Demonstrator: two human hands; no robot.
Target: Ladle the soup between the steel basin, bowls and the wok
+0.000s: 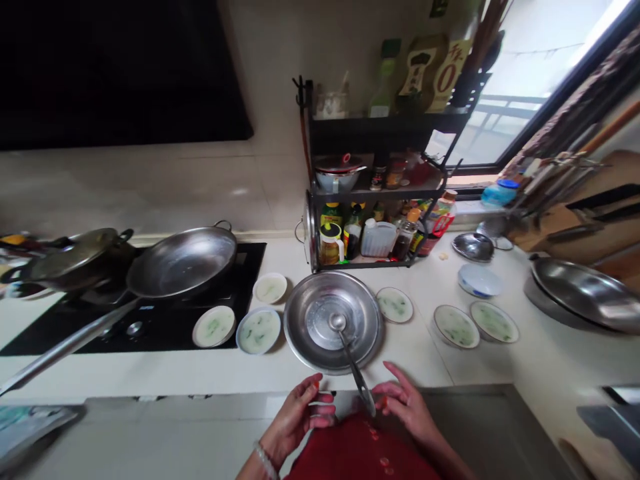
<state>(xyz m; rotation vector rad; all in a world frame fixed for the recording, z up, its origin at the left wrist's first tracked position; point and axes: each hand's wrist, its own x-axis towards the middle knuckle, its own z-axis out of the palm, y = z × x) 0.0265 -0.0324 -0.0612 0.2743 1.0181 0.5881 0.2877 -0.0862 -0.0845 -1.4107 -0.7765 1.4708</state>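
My left hand hovers low at the counter's front edge, fingers curled loosely inward, holding nothing I can see. My right hand is beside it, fingers spread apart, right next to the handle end of a metal ladle. The ladle's bowl rests inside a large round metal basin in the middle of the white counter. Several small bowls of pale soup with green bits surround the basin, such as one on its left and one on its right.
A wok and a lidded pot sit on the black cooktop at left. A black rack of bottles and jars stands behind the basin. At right lie a metal pan, a lid and a knife block.
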